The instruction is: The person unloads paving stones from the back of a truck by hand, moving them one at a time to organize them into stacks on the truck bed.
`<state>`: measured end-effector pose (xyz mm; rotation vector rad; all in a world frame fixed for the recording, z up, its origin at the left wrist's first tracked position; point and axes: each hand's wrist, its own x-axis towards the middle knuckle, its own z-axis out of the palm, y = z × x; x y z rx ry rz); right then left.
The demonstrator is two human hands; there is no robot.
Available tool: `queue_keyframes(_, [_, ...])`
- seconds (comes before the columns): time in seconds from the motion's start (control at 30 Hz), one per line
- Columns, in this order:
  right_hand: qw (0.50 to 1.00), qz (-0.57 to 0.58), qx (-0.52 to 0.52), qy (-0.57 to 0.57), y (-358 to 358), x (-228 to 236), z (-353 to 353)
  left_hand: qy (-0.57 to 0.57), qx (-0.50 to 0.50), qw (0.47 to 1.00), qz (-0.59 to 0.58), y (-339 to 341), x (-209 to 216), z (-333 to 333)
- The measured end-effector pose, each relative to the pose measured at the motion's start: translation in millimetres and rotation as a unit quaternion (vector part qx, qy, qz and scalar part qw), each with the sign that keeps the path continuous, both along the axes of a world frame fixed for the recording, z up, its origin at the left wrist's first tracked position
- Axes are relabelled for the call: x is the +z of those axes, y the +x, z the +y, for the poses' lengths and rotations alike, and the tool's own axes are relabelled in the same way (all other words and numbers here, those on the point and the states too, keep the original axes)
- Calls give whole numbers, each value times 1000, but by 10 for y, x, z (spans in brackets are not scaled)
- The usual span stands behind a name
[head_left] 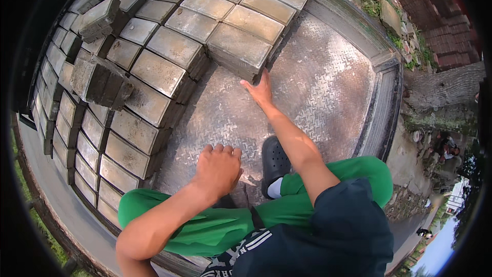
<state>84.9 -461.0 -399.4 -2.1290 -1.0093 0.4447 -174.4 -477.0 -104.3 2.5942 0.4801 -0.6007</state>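
Note:
Grey-brown concrete paving blocks (174,46) lie in stacked rows on a metal truck bed. My right hand (260,92) reaches the near corner of the block stack that juts out farthest onto the bed. Its fingers are at the right side of a lower block (246,73), while the thumb stands spread away to the left; the fingertips are partly hidden. Over the bed, close to my body, my left hand (219,166) is curled into a loose fist, apart from the blocks. No object shows in it, and its palm is turned away.
Several loose blocks (98,79) sit tilted on top of the left rows. The tread-plate floor (328,66) carries my dark clog (274,161). A raised metal side wall (382,102) bounds the bed at right. Beyond are a tree trunk (441,90) and stacked reddish tiles (430,15).

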Motion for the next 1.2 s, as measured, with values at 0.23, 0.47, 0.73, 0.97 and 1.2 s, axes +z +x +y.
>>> queue_keyframes(0.23, [988,78,-130,-21,21,-151,42,-318,425,839,-116,835,-764,1095])
queue_keyframes(0.47, [996,24,-89,-18,128,-112,49,-510,605,597,-136,1569,-1798,1436])
queue_keyframes(0.73, [992,69,-103,8,170,-54,47,-456,652,563,-222,2094,-2079,1508])
queue_keyframes(0.97, [997,44,-60,31,218,-208,-9,-420,676,557,-238,2084,-2108,1486])
queue_keyframes(1.2, [998,24,-63,-17,255,10,2,-455,646,568,-233,2088,-2126,1552])
